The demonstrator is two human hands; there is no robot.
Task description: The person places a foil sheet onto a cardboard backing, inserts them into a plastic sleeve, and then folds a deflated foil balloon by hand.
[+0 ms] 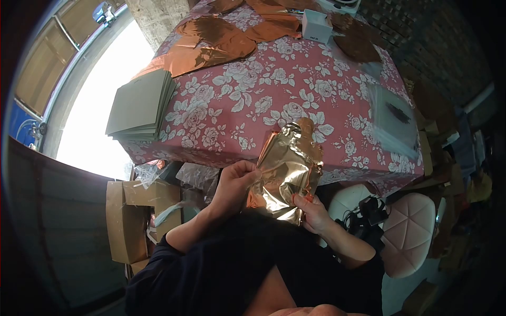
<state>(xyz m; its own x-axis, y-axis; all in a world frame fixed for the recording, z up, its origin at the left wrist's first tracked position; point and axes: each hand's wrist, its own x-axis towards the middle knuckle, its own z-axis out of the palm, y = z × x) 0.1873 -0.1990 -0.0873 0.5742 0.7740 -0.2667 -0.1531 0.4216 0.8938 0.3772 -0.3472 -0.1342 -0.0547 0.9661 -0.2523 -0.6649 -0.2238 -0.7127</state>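
A crinkled, shiny gold foil piece (282,174) is held between both hands, over my lap at the table's near edge. My left hand (235,181) pinches its left side between thumb and fingers. Lower down on the right, my right hand (313,211) grips the foil with the thumb on top and the other fingers mostly hidden behind it. The upper end of the foil overlaps the floral tablecloth (226,113) in this view, and copper-coloured folds show along its edges.
Grey board sheets (138,102) are stacked at the table's left corner. Copper foil pieces (213,45) lie across the back near a white box (317,26). Clear plastic bags (390,121) rest at right. Below stand a cardboard box (125,224) and a padded chair (408,231) with black cables beside it.
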